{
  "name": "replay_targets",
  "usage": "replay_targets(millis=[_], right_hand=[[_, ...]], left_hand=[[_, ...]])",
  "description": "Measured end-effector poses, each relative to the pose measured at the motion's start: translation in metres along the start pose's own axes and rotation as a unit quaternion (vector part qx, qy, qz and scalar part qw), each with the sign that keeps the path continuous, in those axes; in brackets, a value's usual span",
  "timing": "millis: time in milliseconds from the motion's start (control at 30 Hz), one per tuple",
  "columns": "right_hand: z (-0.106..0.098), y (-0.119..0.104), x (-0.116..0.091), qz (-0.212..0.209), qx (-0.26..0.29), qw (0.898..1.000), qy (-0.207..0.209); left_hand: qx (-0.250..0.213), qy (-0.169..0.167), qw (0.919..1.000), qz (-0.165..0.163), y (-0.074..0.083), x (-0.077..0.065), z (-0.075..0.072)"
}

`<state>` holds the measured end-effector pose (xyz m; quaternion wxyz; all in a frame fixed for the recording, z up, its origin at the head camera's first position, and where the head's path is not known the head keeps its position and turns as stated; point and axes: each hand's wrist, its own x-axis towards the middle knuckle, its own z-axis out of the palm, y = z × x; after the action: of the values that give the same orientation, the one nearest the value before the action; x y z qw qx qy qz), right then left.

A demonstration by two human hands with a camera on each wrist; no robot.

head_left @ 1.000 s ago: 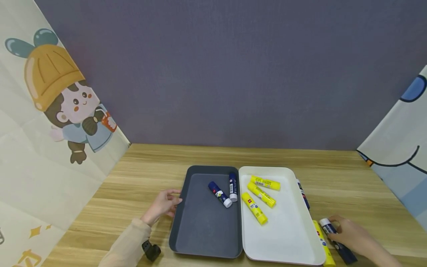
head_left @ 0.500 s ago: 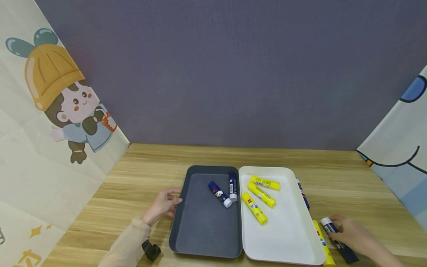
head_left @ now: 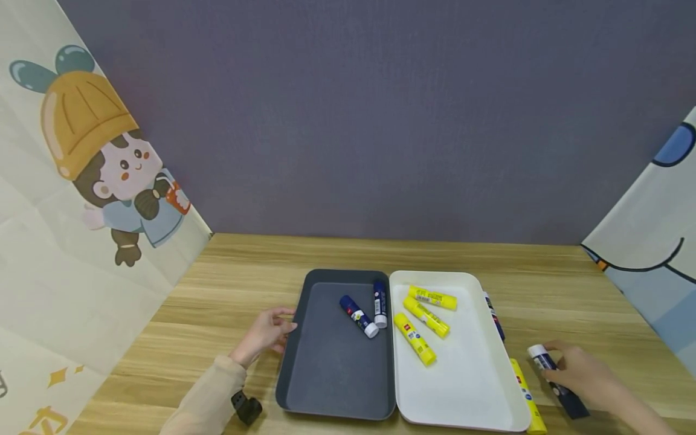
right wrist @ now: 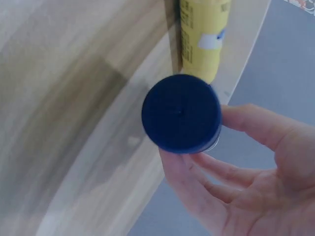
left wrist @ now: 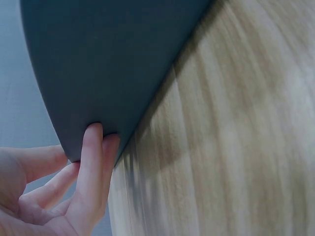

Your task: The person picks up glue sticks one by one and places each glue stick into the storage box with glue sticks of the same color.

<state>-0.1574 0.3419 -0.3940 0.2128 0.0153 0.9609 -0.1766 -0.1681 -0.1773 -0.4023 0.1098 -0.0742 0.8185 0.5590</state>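
In the head view, my right hand (head_left: 584, 371) pinches a dark blue glue stick (head_left: 546, 361) with a white end between thumb and fingers. The right wrist view shows its round blue end (right wrist: 181, 114) toward the camera. My left hand (head_left: 267, 332) holds the left rim of the dark grey tray (head_left: 337, 386); in the left wrist view, its fingertips (left wrist: 93, 135) press the outer wall. Two blue glue sticks (head_left: 359, 316) lie in the grey tray. Several yellow glue sticks (head_left: 415, 339) lie in the white tray (head_left: 462, 393) beside it.
A yellow glue stick (head_left: 527, 399) lies along the white tray's right side, near the front. Farther back, another blue glue stick (head_left: 493, 315) rests against that side. A small black object (head_left: 247, 408) is by the left sleeve. A grey-blue panel (head_left: 380, 121) rises behind the wooden table (head_left: 244, 266).
My right hand has shifted slightly right and away from the person with the blue glue stick, farther from the yellow one beside it. The left hand and both trays stay put.
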Motion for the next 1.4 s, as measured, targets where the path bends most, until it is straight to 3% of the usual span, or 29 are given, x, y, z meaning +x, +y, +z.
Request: replay_targets(millis=[200,833,1400], right_hand=[[-0.008,0.002,0.0,-0.015,0.008,1.0,0.013],[-0.032,-0.028,-0.005,-0.045,0.061,0.997,0.026],[-0.039,-0.057,-0.002,-0.071,0.1,0.992,0.033]], left_hand=[[0.0,0.001,1.0,-0.001,-0.001,0.001,0.0],[-0.004,-0.011,0.9998,0.016,-0.002,0.0,-0.001],[-0.008,-0.002,1.0,0.003,-0.002,0.002,0.001]])
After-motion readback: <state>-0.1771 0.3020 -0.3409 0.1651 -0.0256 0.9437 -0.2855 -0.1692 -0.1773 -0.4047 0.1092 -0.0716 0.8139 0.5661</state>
